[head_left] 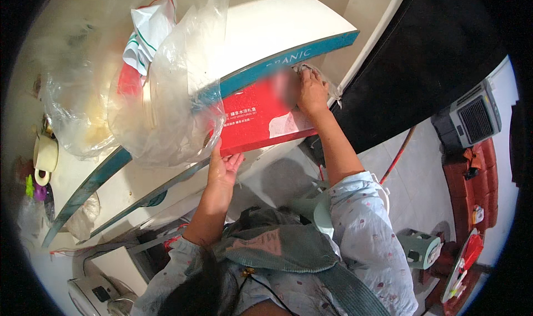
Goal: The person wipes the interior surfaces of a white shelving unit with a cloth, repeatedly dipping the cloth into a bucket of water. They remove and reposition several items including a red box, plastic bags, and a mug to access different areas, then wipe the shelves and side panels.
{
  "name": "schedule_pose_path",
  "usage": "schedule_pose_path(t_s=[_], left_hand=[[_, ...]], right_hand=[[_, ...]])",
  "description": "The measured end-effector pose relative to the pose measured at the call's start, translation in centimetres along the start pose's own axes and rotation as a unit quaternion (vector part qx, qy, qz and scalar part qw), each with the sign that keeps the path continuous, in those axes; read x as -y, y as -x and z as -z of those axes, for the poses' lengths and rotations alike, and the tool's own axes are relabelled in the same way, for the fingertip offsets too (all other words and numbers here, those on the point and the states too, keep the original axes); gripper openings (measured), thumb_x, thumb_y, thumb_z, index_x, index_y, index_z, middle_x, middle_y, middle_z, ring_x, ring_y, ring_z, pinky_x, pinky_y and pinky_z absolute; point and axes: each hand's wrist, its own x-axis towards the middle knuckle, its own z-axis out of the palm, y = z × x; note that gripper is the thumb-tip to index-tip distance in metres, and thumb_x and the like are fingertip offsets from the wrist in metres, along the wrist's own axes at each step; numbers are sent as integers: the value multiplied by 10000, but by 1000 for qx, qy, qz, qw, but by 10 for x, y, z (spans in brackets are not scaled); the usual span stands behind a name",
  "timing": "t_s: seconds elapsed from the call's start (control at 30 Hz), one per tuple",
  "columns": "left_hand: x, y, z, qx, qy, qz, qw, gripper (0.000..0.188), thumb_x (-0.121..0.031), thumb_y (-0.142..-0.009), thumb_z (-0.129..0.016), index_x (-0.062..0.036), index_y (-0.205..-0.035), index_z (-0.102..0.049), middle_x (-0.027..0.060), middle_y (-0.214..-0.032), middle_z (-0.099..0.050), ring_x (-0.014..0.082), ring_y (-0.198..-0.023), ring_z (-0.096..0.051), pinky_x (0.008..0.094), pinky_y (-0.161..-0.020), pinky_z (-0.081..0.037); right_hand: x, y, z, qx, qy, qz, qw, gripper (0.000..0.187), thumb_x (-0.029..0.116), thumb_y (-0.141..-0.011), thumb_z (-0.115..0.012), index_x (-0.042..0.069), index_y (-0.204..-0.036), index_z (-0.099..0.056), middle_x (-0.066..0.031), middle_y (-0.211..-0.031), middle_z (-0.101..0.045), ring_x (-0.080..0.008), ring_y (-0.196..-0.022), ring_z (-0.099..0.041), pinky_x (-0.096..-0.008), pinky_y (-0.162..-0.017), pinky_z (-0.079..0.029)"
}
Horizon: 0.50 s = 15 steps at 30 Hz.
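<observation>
While our left hand (224, 169) grips the lower edge of the red box (256, 122) and our right hand (312, 91) pinches its far corner, we judge the box only half drawn from under the white-and-teal carton (266, 33), beside the clear plastic bag (166, 105)

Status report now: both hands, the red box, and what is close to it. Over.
Left hand holding lower edge of red box. Right hand pressing its far end. Clear plastic bag overlapping box's left end, on white appliance top.
</observation>
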Motion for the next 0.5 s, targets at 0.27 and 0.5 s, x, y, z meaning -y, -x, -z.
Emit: schedule_pose_path(t_s=[0.27, 0.5], left_hand=[[3, 8, -5, -7, -11, -53, 999, 585, -528, -779, -642, -135, -1195, -520, 76, -1118, -602, 251, -1058, -572, 418, -941, -424], [5, 9, -10, -38, 5, -24, 999, 531, -470, -798, -649, -121, -1176, -517, 97, -1120, -601, 259, -1069, -567, 443, -958, -429]], right_hand=[[154, 46, 33, 215, -230, 191, 930, 479, 245, -737, -617, 54, -1170, -544, -132, -1162, -592, -320, -1144, -492, -509, -1004, -269], [140, -15, -12, 218, -224, 204, 928, 436, 319, -772, -554, 82, -1134, -615, -150, -1224, -567, -355, -1164, -480, -513, -1002, -292]])
